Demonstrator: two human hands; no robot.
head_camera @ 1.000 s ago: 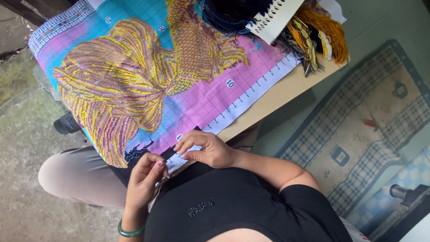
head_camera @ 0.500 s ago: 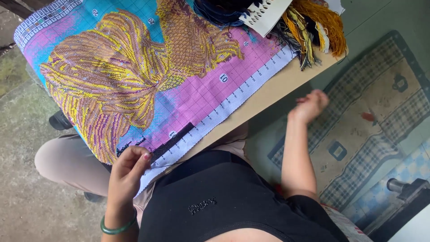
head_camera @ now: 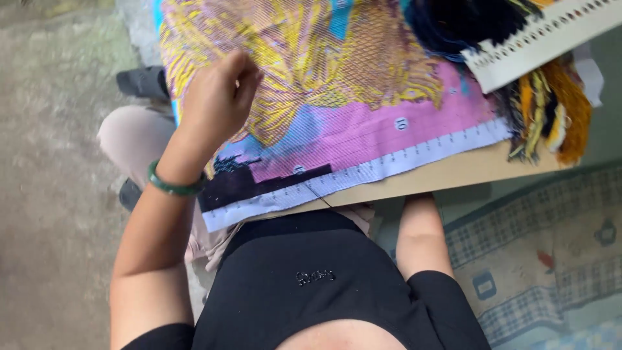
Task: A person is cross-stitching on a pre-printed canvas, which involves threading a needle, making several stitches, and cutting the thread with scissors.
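Note:
A cross-stitch canvas (head_camera: 363,123) with a yellow fish pattern on pink and blue lies on a wooden board (head_camera: 453,175) over my lap. My left hand (head_camera: 217,97), with a green bangle (head_camera: 172,186) at the wrist, is raised over the canvas's left part with its fingers pinched shut on a thin dark thread (head_camera: 304,185). The thread runs down to the canvas's white ruled edge. My right forearm (head_camera: 421,236) reaches under the board, and that hand is hidden beneath it.
A white punched thread card (head_camera: 538,42) and bundles of yellow, orange and dark floss (head_camera: 551,116) lie at the board's far right. A checked rug (head_camera: 551,253) covers the floor at right. Bare concrete (head_camera: 52,168) and a dark shoe (head_camera: 139,81) are at left.
My left hand has risen from the canvas's near edge to above the fish pattern, drawing the thread up. My right hand, out beside the board before, has gone under it.

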